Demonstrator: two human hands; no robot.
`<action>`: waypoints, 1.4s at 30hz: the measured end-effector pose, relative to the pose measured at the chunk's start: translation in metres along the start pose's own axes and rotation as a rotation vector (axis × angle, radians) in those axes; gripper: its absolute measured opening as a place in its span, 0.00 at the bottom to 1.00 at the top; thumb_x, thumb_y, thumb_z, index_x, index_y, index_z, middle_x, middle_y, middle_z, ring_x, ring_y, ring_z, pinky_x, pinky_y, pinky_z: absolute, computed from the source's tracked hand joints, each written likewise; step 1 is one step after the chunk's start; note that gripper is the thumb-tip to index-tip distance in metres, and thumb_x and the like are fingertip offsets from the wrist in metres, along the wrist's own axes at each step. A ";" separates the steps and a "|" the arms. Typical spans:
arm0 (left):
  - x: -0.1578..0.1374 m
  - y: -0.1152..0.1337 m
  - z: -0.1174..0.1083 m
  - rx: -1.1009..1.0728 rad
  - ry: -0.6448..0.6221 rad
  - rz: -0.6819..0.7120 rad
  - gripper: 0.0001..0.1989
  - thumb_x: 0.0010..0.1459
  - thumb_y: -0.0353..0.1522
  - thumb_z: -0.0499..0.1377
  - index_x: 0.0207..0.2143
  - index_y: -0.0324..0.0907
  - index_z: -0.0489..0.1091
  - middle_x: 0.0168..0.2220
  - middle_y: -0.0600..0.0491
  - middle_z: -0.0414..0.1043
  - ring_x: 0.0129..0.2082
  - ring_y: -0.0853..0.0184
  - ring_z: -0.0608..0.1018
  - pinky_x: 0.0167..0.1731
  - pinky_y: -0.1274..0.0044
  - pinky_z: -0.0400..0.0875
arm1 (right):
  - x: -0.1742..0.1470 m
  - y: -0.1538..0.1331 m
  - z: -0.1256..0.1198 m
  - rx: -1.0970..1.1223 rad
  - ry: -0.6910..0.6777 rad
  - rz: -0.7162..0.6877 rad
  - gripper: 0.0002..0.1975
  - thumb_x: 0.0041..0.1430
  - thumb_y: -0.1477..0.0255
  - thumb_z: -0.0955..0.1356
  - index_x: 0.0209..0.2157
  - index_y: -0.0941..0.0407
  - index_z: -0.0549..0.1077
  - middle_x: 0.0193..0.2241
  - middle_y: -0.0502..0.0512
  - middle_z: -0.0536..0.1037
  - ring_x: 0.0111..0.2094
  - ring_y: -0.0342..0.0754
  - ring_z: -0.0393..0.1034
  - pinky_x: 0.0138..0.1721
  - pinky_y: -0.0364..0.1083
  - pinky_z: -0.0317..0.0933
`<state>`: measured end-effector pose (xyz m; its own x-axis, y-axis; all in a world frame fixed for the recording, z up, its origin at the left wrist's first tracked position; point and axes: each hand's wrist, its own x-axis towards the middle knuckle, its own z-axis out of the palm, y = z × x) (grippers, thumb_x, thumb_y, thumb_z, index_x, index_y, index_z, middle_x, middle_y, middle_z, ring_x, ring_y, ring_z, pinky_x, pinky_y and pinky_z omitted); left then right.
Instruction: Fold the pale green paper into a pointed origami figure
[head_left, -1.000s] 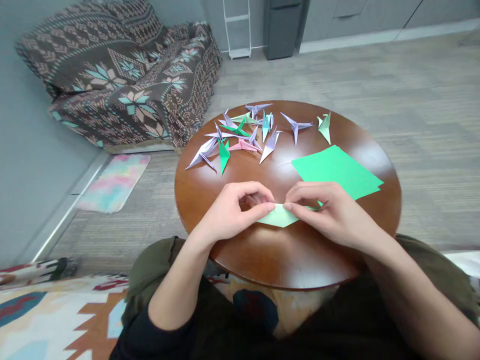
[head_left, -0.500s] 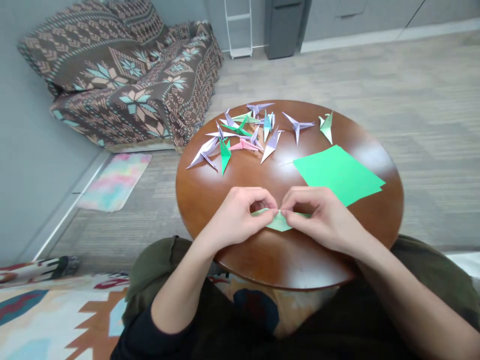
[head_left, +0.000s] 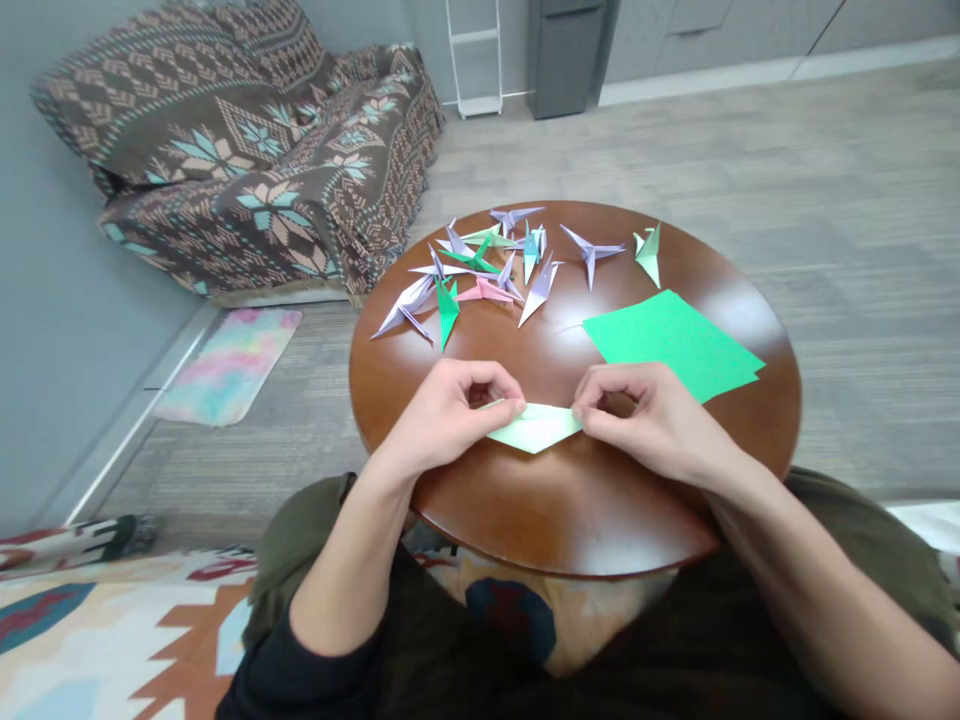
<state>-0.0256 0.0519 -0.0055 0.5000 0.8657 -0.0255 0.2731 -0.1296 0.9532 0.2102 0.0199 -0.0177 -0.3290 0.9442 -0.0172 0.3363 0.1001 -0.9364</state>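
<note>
A light green folded sheet of origami paper (head_left: 536,430) is stretched between my two hands over the near half of the round table, its lower edge coming to a blunt point. My left hand (head_left: 465,405) pinches its left end between thumb and fingers. At the right end, my right hand (head_left: 637,412) grips the paper the same way. Both ends of the paper are partly covered by my fingers. Bright green paper sheets (head_left: 667,340) lie just beyond my right hand.
The round brown table (head_left: 570,530) holds several folded paper cranes at its far left, among them a pink crane (head_left: 487,291). A purple crane (head_left: 592,256) and a pale green crane (head_left: 648,255) stand farther right. Past the table is a sofa with a patterned cover (head_left: 277,180).
My hands have moved apart from the middle of the folded paper toward its two ends. More of the paper's surface shows between them.
</note>
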 end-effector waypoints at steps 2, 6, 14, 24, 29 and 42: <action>0.000 -0.001 -0.004 -0.021 0.000 -0.031 0.07 0.56 0.32 0.67 0.28 0.37 0.77 0.24 0.56 0.71 0.24 0.74 0.68 0.25 0.81 0.61 | 0.000 0.001 -0.001 0.009 -0.001 0.005 0.05 0.53 0.77 0.69 0.25 0.56 0.75 0.26 0.52 0.78 0.31 0.48 0.69 0.33 0.45 0.60; 0.000 0.000 -0.007 -0.025 -0.011 -0.065 0.07 0.56 0.32 0.67 0.29 0.37 0.77 0.24 0.56 0.71 0.23 0.74 0.68 0.24 0.81 0.60 | 0.000 0.000 -0.002 0.012 -0.016 0.013 0.05 0.52 0.77 0.68 0.25 0.55 0.75 0.27 0.53 0.78 0.32 0.49 0.70 0.33 0.45 0.61; 0.000 -0.006 -0.019 0.001 0.072 -0.026 0.07 0.54 0.31 0.68 0.27 0.37 0.76 0.23 0.57 0.71 0.22 0.76 0.67 0.23 0.82 0.58 | 0.003 0.001 -0.006 0.055 0.126 -0.040 0.07 0.63 0.72 0.68 0.29 0.54 0.73 0.27 0.51 0.77 0.31 0.47 0.72 0.32 0.44 0.63; 0.003 -0.010 -0.007 -0.063 0.160 0.059 0.13 0.60 0.41 0.68 0.38 0.39 0.83 0.35 0.48 0.83 0.32 0.65 0.81 0.33 0.77 0.74 | 0.001 0.000 0.009 0.203 0.047 -0.123 0.02 0.66 0.72 0.71 0.38 0.54 0.74 0.28 0.49 0.81 0.28 0.45 0.77 0.33 0.44 0.69; 0.006 -0.020 0.000 -0.236 0.361 0.230 0.25 0.63 0.42 0.65 0.61 0.50 0.67 0.54 0.45 0.77 0.50 0.61 0.82 0.46 0.74 0.79 | 0.006 0.001 0.008 0.309 0.366 -0.139 0.02 0.61 0.73 0.73 0.33 0.54 0.79 0.28 0.49 0.82 0.27 0.46 0.78 0.33 0.45 0.74; 0.003 -0.013 0.027 -0.095 0.181 0.235 0.15 0.60 0.33 0.69 0.50 0.44 0.78 0.48 0.48 0.81 0.45 0.62 0.84 0.51 0.71 0.79 | 0.005 0.002 0.014 0.387 0.405 -0.117 0.07 0.61 0.64 0.75 0.37 0.52 0.79 0.33 0.51 0.86 0.35 0.51 0.84 0.41 0.50 0.81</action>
<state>-0.0055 0.0435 -0.0261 0.3834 0.8905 0.2449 0.0848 -0.2980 0.9508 0.1967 0.0208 -0.0248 0.0458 0.9863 0.1582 -0.0546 0.1606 -0.9855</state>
